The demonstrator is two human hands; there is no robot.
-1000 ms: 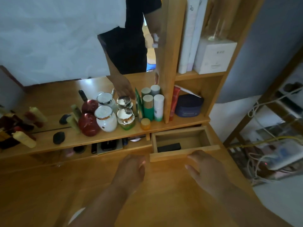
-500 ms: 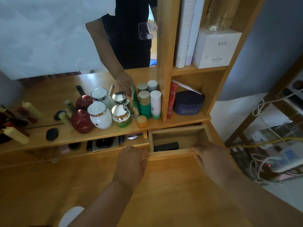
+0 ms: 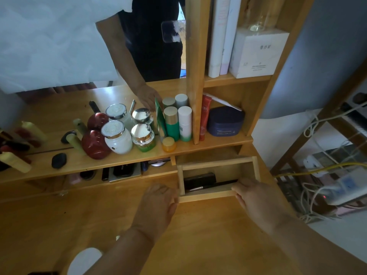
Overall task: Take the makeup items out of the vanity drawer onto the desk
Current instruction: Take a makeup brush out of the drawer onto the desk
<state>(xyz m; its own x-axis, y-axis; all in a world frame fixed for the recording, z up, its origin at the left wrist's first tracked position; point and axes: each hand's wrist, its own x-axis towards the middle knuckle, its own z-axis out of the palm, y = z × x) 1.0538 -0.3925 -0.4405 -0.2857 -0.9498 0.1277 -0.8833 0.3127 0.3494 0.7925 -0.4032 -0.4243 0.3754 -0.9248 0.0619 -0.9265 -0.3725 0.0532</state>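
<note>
Wooden drawer [image 3: 206, 196] pulled out | left hand [image 3: 156, 207], right hand [image 3: 258, 201] grip clamped on its front corners | desk [image 3: 208, 235] bare before it

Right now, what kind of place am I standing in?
Probably a bedroom or dressing corner at a wooden vanity: a mirror, cream jars and bottles on its shelf, and a small open drawer.

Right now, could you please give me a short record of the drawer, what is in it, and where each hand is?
drawer: pulled out, below the cosmetics shelf
contents visible: a black case and a thin dark pencil; both inside
left hand: at the drawer front's left corner
right hand: at the drawer front's right corner
grip: neither hand holds an item
desk: no makeup items taken out yet
</note>
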